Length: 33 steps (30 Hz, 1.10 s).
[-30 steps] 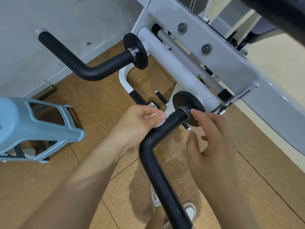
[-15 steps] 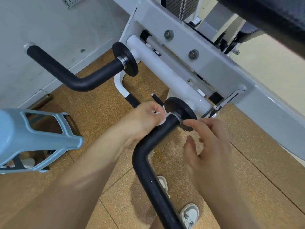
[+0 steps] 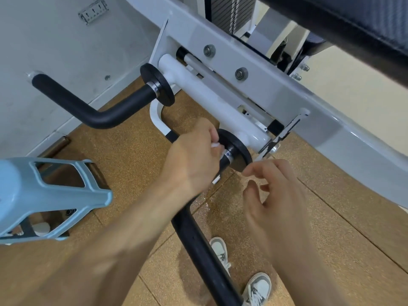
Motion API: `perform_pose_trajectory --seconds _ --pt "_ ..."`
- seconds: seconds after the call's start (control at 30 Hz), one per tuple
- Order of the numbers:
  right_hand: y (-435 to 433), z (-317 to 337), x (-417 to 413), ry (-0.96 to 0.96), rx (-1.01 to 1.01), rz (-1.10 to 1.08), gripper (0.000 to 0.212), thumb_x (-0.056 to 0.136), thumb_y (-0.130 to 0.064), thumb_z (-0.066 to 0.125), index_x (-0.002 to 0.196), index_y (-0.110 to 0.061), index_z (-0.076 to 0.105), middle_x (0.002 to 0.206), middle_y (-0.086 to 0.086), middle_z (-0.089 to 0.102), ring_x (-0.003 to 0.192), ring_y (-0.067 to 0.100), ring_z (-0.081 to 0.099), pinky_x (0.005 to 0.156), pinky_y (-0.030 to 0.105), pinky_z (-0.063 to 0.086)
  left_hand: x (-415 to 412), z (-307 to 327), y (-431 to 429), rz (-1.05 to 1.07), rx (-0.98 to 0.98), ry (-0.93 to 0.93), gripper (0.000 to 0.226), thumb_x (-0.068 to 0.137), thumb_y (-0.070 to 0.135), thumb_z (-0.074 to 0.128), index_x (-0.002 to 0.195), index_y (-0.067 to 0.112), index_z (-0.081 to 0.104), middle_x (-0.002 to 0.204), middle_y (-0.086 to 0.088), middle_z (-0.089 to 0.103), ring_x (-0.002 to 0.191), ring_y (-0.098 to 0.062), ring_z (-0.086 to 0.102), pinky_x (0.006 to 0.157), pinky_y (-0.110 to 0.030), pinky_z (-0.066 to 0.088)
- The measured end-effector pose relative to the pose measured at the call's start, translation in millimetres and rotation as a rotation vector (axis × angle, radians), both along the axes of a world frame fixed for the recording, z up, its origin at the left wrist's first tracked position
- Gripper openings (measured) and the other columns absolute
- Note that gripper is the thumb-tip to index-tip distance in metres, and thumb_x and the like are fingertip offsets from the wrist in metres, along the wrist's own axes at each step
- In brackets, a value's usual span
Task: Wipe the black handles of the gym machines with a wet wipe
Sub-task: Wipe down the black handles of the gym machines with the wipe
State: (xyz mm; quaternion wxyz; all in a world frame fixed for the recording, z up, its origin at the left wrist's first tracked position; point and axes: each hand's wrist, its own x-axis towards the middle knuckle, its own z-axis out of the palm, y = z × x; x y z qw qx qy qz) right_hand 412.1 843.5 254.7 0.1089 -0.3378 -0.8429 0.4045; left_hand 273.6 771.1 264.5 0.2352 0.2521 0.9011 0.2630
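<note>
Wiping stands at the upper end of the near handle (image 3: 195, 239), where the left hand (image 3: 192, 160) curls round the bar with the wet wipe (image 3: 216, 144) bunched under its fingers, hard against the black end disc (image 3: 240, 146). Right hand (image 3: 278, 195) hovers just beside that disc, fingers loosely bent, holding nothing. Judged outstanding: the far handle (image 3: 97, 111), untouched by either hand; whether the near handle's lower run has been cleaned cannot be told.

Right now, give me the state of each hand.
Left hand: gripping the wet wipe against the near black handle.
Right hand: open, holding nothing.
</note>
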Motion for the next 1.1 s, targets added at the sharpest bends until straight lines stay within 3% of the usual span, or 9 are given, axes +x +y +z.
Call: perform_pose_trajectory --seconds 0.13,0.2,0.33,0.5,0.63,0.83,0.93,1.0,1.1 --pt "0.9 4.6 2.7 0.005 -0.017 -0.007 0.023 0.082 -0.007 0.055 0.095 -0.026 0.062 0.101 -0.012 0.052 0.093 -0.001 0.050 0.078 0.009 0.039 17.1 11.3 -9.2 -0.061 0.044 0.223 0.013 0.092 0.032 0.059 0.092 0.026 0.047 0.070 0.004 0.065 0.055 -0.017 0.061 0.049 -0.032 0.048" --pt "2.9 4.9 5.6 0.001 -0.024 -0.006 0.024 0.082 -0.007 0.055 0.095 -0.026 0.061 0.102 -0.013 0.052 0.094 -0.002 0.049 0.079 0.008 0.037 9.3 7.9 -9.7 0.042 0.036 0.130 0.012 0.092 0.035 0.059 0.092 0.025 0.052 0.075 0.007 0.066 0.056 -0.007 0.059 0.047 -0.022 0.044" --pt "4.9 4.6 11.7 0.006 -0.055 -0.033 0.023 0.082 -0.008 0.052 0.093 -0.026 0.061 0.100 -0.012 0.053 0.094 -0.003 0.049 0.077 0.009 0.039 -3.3 -5.1 6.0 0.250 -0.060 -0.244 0.015 0.095 0.032 0.051 0.093 0.020 0.059 0.085 0.003 0.059 0.076 -0.011 0.053 0.061 -0.025 0.040" --pt "-1.6 9.2 17.4 -0.015 -0.083 -0.044 0.023 0.083 -0.010 0.052 0.090 -0.031 0.060 0.094 -0.020 0.052 0.090 -0.002 0.050 0.073 0.012 0.040 18.2 6.1 7.6 0.131 -0.071 0.115 0.006 0.095 0.025 0.052 0.092 0.020 0.052 0.067 0.006 0.053 0.061 -0.010 0.052 0.048 -0.026 0.036" --pt "-7.0 21.4 17.5 0.027 -0.301 -0.112 0.029 0.086 -0.007 0.055 0.095 -0.033 0.062 0.093 -0.018 0.058 0.088 -0.003 0.053 0.069 0.017 0.048 27.6 17.9 1.2 -0.013 -0.078 0.245 0.006 0.089 0.024 0.063 0.083 0.026 0.060 0.077 0.007 0.066 0.073 -0.016 0.064 0.064 -0.033 0.053" --pt "-3.4 57.2 25.7 0.172 -1.057 -0.179 0.041 0.086 -0.021 0.067 0.125 -0.031 0.056 0.112 -0.005 0.070 0.096 0.010 0.069 0.077 0.030 0.057 54.2 54.0 -3.9 0.129 0.201 -0.246 0.007 0.075 0.030 0.079 0.074 0.027 0.073 0.074 0.006 0.071 0.070 -0.005 0.068 0.065 -0.024 0.055" --pt "-1.4 79.5 37.6 0.240 -1.012 -0.159 0.036 0.078 -0.019 0.075 0.113 -0.026 0.068 0.102 0.005 0.074 0.095 0.020 0.071 0.087 0.039 0.055 81.0 77.2 -12.0 0.374 0.510 -0.588 0.004 0.076 0.017 0.075 0.079 0.015 0.077 0.079 -0.009 0.075 0.075 -0.019 0.070 0.070 -0.028 0.056" --pt "-0.3 94.0 47.5 0.237 -0.908 -0.175 0.025 0.080 -0.012 0.074 0.100 -0.026 0.074 0.089 0.008 0.075 0.083 0.022 0.071 0.075 0.033 0.055 94.8 93.2 -21.1 0.469 0.683 -0.800 0.011 0.077 0.010 0.068 0.083 0.008 0.077 0.084 -0.016 0.075 0.076 -0.023 0.070 0.071 -0.030 0.057" --pt "0.3 112.3 65.8 0.227 -0.916 -0.210 0.023 0.085 -0.002 0.066 0.097 -0.020 0.074 0.081 0.011 0.075 0.069 0.025 0.062 0.058 0.024 0.050 114.8 116.7 -33.1 0.561 0.753 -0.801 0.014 0.080 0.003 0.063 0.082 0.007 0.077 0.075 -0.014 0.074 0.063 -0.016 0.069 0.056 -0.019 0.056"
